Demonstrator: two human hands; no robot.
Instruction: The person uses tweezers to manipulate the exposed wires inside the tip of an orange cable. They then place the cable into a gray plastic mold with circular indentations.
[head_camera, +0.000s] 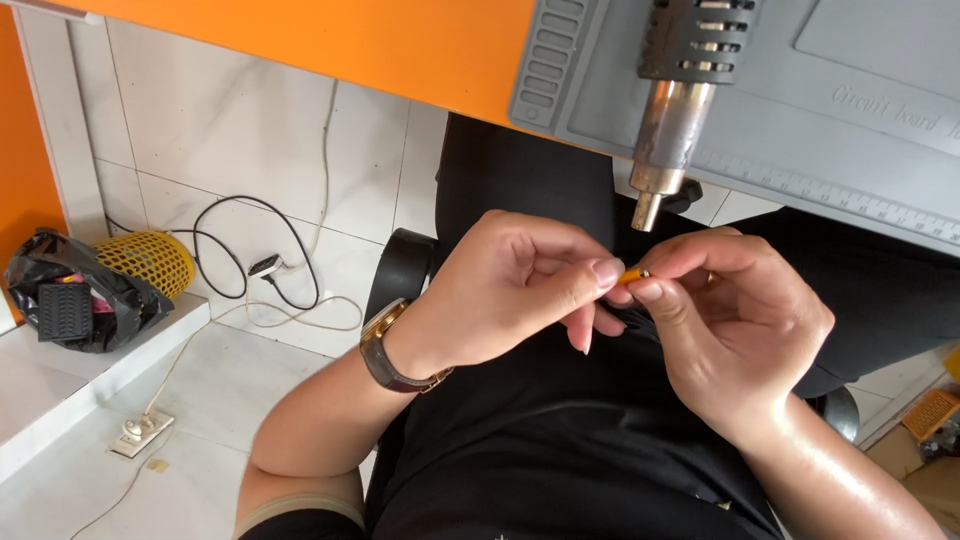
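The small piece (634, 274) pinched between the left hand (520, 290) and the right hand (740, 330) is orange with a silvery tip. The watch (385, 350) has a dark brown strap and a gold case. The clothes (560, 440) are black. The heat gun (680, 90) is black above, with a bare metal nozzle. The mat (850, 110) is grey, the desk (330, 40) orange. The floor tiles (220, 140) are white with faint grey veins. The basket (150, 262) is yellow mesh, and the bag (80, 300) beside it is black.
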